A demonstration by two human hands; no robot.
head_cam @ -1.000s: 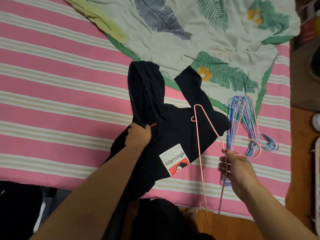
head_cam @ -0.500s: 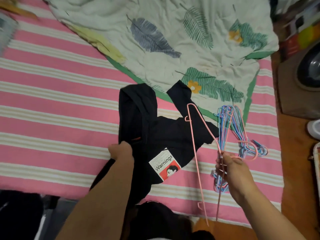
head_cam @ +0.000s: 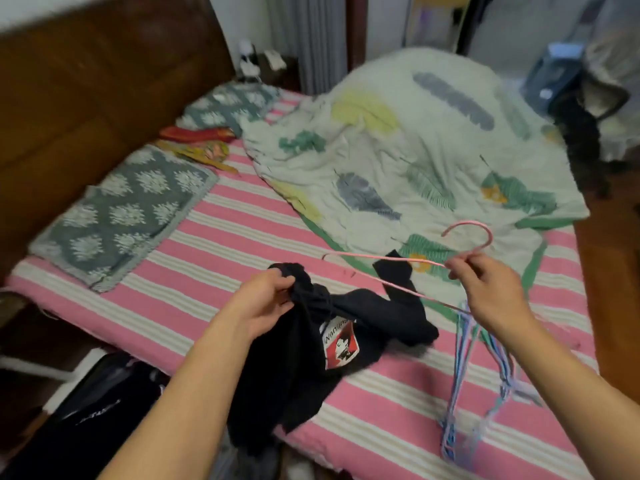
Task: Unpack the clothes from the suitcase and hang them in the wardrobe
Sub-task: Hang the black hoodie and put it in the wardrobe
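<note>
One black garment (head_cam: 346, 327) with a white-and-red printed patch, lying at centre frame on the pink striped bed (head_cam: 207, 244), lower part hanging over the near edge. One pink hanger (head_cam: 408, 261) raised above it, hook toward upper right. One bundle of blue and purple hangers (head_cam: 464, 368) on the bed at lower right; exact count unclear. Two grey patterned pillows (head_cam: 114, 216) at left; one leaf-print quilt (head_cam: 398, 150) at upper right. Both forearms reaching in from the bottom edge. Left hand (head_cam: 266, 299) curled round a bunched fold of the garment, lifting it. Right hand (head_cam: 491, 285) pinching the pink hanger near its neck, between thumb and fingers.
</note>
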